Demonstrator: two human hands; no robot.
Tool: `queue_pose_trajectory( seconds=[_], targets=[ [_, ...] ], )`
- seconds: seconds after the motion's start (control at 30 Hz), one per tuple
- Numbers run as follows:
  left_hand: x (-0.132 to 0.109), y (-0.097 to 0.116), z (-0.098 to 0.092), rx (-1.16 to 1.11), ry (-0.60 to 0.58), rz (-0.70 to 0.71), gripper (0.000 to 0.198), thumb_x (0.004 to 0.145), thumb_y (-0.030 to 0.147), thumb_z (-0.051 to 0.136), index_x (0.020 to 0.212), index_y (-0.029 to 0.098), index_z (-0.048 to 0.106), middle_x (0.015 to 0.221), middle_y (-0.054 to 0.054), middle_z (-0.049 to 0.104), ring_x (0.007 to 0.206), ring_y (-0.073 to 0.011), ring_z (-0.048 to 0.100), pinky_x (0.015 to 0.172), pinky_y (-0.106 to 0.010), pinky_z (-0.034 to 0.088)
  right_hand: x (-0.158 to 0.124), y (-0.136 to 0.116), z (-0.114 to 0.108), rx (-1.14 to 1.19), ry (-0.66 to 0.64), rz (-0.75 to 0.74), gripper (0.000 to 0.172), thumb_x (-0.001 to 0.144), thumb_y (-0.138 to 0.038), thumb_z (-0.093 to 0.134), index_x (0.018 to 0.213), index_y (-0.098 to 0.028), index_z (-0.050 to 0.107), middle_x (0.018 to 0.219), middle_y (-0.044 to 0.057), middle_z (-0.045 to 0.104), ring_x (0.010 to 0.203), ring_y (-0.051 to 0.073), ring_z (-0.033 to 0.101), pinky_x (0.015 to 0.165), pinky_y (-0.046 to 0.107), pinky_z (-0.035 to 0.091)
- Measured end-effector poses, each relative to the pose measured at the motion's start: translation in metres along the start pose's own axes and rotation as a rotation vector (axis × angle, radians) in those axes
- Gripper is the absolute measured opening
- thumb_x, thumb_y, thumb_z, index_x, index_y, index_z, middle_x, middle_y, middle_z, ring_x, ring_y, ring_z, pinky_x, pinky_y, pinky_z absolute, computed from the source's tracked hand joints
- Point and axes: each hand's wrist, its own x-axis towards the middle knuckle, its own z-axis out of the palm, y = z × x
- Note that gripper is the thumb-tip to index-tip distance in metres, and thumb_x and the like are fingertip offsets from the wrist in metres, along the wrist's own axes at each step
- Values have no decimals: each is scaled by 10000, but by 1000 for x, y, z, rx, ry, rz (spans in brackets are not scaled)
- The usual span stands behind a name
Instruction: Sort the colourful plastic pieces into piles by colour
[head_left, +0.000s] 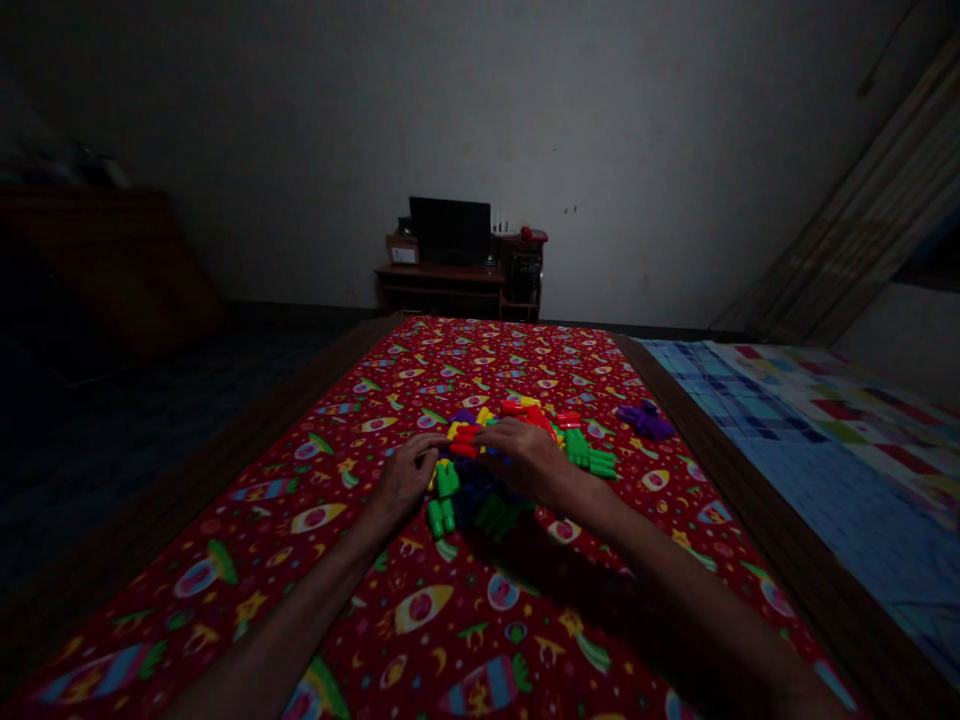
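Note:
A loose pile of bright plastic toy pieces lies in front of me on the red patterned cloth. My left hand (407, 472) is at the pile's left side, its fingers curled and their tips at a red plastic toy piece (466, 440). From the right, my right hand (525, 455) reaches over the pile and pinches the other end of this red piece. Just below my hands rest green pieces (448, 480), with dark blue ones in shadow. More red pieces (534, 413) and a green finger-like piece (589, 455) lie beyond and beside my right hand.
The red cloth (420, 610) with rockets covers a long surface with brown borders. Apart from the pile, a purple piece (646, 420) lies at the right. A desk with a monitor (450, 230) stands by the far wall. Blue checked bedding (750, 430) is on the right.

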Motion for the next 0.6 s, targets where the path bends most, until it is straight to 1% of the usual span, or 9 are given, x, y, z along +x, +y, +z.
queue_pose_trajectory(
  seconds=[0.03, 0.1, 0.13, 0.2, 0.27, 0.37, 0.47, 0.53, 0.6],
  targets=[
    [0, 0, 0, 2, -7, 4, 342, 824, 345, 418, 939, 194, 702, 1060, -75, 708, 1017, -224, 637, 945, -373, 488, 3, -7, 14, -28, -67, -62, 161, 921, -220, 532, 1007, -197, 666, 1051, 79, 692, 962, 186, 606, 823, 300, 466],
    [1, 0, 1, 12, -14, 4, 329, 810, 339, 427, 921, 195, 702, 1054, -77, 713, 1010, -229, 643, 944, -379, 492, 4, -14, 33, -96, -160, -117, 169, 920, -189, 524, 1040, -205, 641, 1148, 84, 651, 1069, 214, 549, 869, 349, 452],
    [1, 0, 1, 16, -15, 1, 326, 805, 334, 427, 913, 194, 701, 1051, -79, 716, 1006, -232, 646, 941, -381, 496, 4, -15, 39, -124, -185, -118, 182, 919, -172, 516, 1057, -208, 630, 1179, 85, 632, 1107, 227, 521, 880, 368, 445],
    [2, 0, 2, 18, -25, -4, 328, 799, 328, 425, 921, 192, 697, 1042, -81, 719, 994, -237, 653, 922, -381, 507, 1, -13, 43, -151, -211, -101, 214, 917, -140, 498, 1084, -209, 612, 1199, 87, 609, 1138, 239, 487, 892, 388, 436],
    [2, -1, 3, 7, -47, -7, 337, 791, 327, 437, 963, 187, 690, 1036, -84, 722, 975, -239, 662, 892, -375, 519, -3, -10, 42, -137, -215, -83, 239, 915, -126, 487, 1107, -209, 603, 1186, 86, 608, 1125, 234, 489, 908, 390, 425],
    [2, -3, 5, -8, -74, -28, 390, 773, 325, 466, 1074, 172, 663, 984, -83, 730, 889, -235, 680, 816, -366, 539, -8, -6, 35, -69, -183, -49, 269, 906, -132, 502, 1143, -205, 606, 1154, 88, 629, 1076, 219, 521, 916, 374, 420],
    [2, -6, 6, -20, -101, -37, 437, 773, 328, 480, 1143, 162, 641, 902, -73, 735, 840, -232, 682, 771, -358, 543, -12, -2, 24, 73, -137, 1, 253, 886, -154, 551, 1120, -188, 640, 1033, 84, 683, 968, 196, 582, 839, 319, 450],
    [2, -9, 7, -34, -110, -32, 422, 772, 342, 495, 1119, 165, 658, 932, -79, 738, 877, -240, 680, 797, -363, 539, -12, 1, 13, 178, -85, 78, 219, 860, -166, 598, 1063, -186, 676, 958, 72, 709, 886, 179, 621, 773, 285, 467],
    [2, -11, 8, -43, -93, -29, 390, 763, 343, 509, 1070, 172, 679, 1009, -89, 733, 929, -246, 674, 839, -372, 529, -12, 8, -1, 273, 2, 204, 194, 828, -182, 640, 1011, -192, 704, 928, 59, 728, 822, 168, 651, 728, 267, 482]
  ],
)
